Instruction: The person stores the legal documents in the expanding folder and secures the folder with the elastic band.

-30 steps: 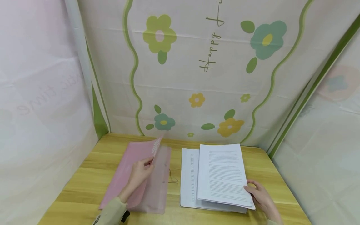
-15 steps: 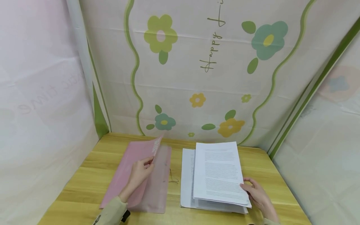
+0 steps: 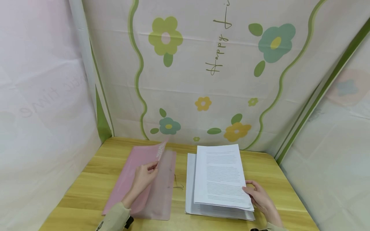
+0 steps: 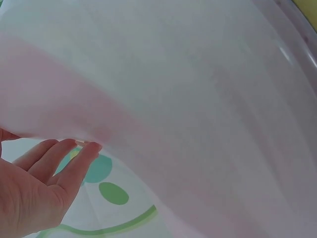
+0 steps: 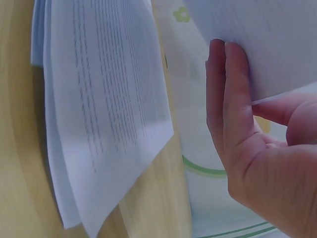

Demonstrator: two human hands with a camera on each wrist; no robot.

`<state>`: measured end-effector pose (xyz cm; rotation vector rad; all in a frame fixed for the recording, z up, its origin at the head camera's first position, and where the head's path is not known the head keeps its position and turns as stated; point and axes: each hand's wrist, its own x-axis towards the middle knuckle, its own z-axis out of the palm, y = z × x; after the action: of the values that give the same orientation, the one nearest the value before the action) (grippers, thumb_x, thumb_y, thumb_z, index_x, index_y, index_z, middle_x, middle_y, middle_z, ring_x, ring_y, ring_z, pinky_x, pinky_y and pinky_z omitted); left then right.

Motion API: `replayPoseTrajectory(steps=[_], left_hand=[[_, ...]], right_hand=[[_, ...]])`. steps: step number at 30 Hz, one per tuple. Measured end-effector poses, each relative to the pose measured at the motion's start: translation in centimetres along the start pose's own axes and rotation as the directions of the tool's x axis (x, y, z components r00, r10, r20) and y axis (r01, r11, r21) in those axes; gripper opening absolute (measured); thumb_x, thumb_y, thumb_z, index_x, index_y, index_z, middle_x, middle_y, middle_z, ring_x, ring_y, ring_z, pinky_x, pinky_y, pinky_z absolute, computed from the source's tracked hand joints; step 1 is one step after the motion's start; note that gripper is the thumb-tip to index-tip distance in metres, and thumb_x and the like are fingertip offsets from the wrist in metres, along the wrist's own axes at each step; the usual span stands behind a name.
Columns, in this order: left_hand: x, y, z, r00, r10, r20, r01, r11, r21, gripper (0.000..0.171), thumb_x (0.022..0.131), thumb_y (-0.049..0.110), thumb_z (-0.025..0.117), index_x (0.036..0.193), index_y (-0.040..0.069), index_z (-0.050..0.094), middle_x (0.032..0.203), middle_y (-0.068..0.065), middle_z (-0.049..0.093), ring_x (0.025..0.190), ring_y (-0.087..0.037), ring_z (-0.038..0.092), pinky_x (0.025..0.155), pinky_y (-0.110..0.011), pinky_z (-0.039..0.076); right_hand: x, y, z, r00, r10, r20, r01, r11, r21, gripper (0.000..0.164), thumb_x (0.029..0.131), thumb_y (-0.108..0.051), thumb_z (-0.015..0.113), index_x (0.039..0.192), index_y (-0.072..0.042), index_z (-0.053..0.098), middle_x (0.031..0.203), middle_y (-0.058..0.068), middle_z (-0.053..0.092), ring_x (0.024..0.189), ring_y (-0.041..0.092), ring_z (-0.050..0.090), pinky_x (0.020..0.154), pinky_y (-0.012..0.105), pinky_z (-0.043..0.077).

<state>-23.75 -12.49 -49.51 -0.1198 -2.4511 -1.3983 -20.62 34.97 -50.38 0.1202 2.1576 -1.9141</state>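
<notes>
A translucent pink plastic folder [image 3: 130, 170] lies at the left of the table. My left hand [image 3: 144, 178] pinches the edge of its cover and holds it raised; in the left wrist view the lifted cover [image 4: 163, 99] fills most of the picture. My right hand [image 3: 261, 199] pinches the lower right edge of some printed sheets [image 3: 221, 176], thumb on top and fingers beneath. These sheets are held above the other papers [image 3: 190, 183], overlapping most of them. In the right wrist view, the lower papers [image 5: 104, 109] show printed text, a gap below the held sheets [image 5: 267, 44].
A thin brown string [image 3: 178, 186] lies on the wooden table [image 3: 86, 186] between folder and papers. Behind the table hangs a white cloth [image 3: 179, 80] printed with flowers, and similar cloth walls [image 3: 43, 128] stand at both sides.
My right hand has moved left, carrying the printed sheets farther over the other papers. The left hand keeps the folder cover raised in the same place.
</notes>
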Motion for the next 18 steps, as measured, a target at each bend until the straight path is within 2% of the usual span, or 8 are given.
replayPoseTrajectory(steps=[5,10,18], left_hand=[[0.0,0.0,0.1,1.000,-0.007,-0.008,0.007,1.000,0.013,0.030,0.083,0.008,0.066,0.112,0.004,0.075,0.103,-0.017,0.077,0.100,-0.029,0.073,0.064,-0.019,0.048],[-0.1,0.0,0.0,1.000,-0.010,-0.006,0.010,1.000,0.010,0.031,0.083,0.008,0.067,0.112,0.004,0.075,0.104,-0.017,0.077,0.100,-0.029,0.073,0.065,-0.019,0.049],[0.0,-0.1,-0.1,1.000,0.020,-0.017,-0.020,1.000,0.007,0.029,0.083,0.007,0.067,0.111,0.004,0.076,0.104,-0.018,0.076,0.102,-0.029,0.072,0.069,-0.020,0.051]], right_hand=[[0.3,-0.4,0.7,1.000,-0.001,0.014,0.001,1.000,0.006,0.045,0.097,-0.005,0.054,0.132,0.011,0.032,0.087,-0.005,0.074,0.072,0.007,0.070,0.062,0.022,0.055],[0.5,-0.6,1.2,0.999,-0.001,0.037,0.001,1.000,0.007,0.041,0.098,-0.007,0.054,0.129,0.009,0.034,0.088,-0.006,0.072,0.074,0.007,0.069,0.064,0.023,0.056],[1.0,-0.9,2.1,0.998,-0.018,0.057,0.018,1.000,0.007,0.035,0.098,-0.006,0.052,0.127,0.007,0.036,0.090,-0.007,0.068,0.077,0.006,0.068,0.068,0.023,0.057]])
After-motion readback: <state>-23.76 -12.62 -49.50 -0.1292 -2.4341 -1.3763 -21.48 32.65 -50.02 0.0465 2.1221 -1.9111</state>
